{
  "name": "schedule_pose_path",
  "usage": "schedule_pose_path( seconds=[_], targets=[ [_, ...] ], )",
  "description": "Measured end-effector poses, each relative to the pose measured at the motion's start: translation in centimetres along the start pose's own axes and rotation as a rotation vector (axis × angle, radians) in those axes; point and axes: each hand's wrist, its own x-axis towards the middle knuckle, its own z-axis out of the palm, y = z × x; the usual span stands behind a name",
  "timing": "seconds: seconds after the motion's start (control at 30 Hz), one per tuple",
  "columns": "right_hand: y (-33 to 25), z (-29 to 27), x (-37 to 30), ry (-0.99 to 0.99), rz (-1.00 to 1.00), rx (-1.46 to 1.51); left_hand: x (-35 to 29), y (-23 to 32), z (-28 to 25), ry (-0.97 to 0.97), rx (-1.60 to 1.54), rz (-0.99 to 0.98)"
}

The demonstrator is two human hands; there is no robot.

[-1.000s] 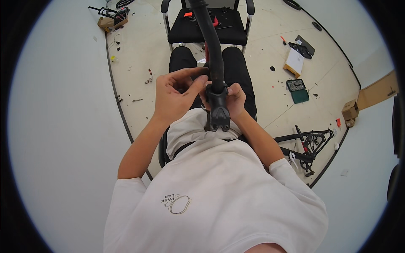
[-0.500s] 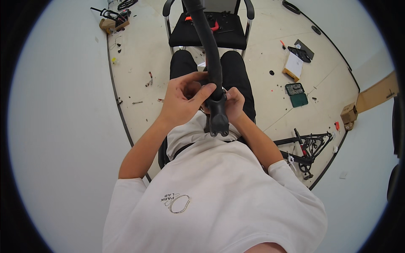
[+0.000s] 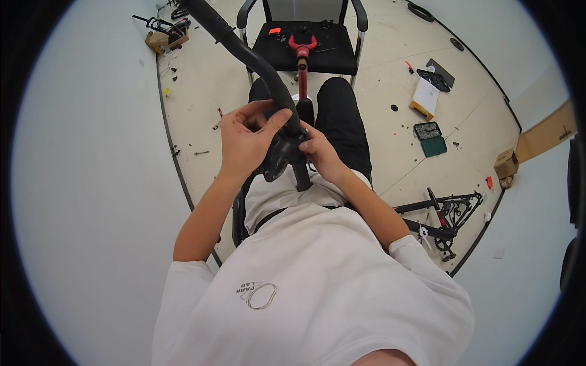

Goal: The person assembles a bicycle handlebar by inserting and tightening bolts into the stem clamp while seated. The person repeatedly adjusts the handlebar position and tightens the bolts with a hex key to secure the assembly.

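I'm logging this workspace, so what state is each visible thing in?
Handlebar: held, slanting
Stem: fitted around the handlebar
Left hand: closed on the handlebar
Right hand: fingertips at the stem
Green case: open, on the floor
Bicycle frame: lying there, wheelless
Armchair: upright, bearing small parts

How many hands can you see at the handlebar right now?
2. The left hand has its thumb across the bent black handlebar; the right hand has its fingers at the black stem. Some fingers are partly hidden.
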Motion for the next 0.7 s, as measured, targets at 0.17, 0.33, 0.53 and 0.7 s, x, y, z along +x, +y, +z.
schedule_pose_path(
  seconds=[0.17, 0.33, 0.53, 0.7],
  targets=[
    [-0.5, -0.3, -0.5, 0.034, -0.024, -0.077, 0.3, 0.2, -0.5, -0.128, -0.038, -0.092],
    [-2.2, -0.1, -0.4, 0.029, -0.203, -0.081, 0.1, -0.4, -1.1, -0.316, 0.040, 0.008],
    [-3.2, 0.2, -1.0, 0.164, -0.403, -0.357, -0.6, 1.0, -0.9, -0.416, 0.131, 0.033],
    [-4.6, 0.1, -2.7, 0.177, -0.451, -0.486, -0.6, 1.6, -1.1, -0.463, 0.162, 0.015]
  ],
)
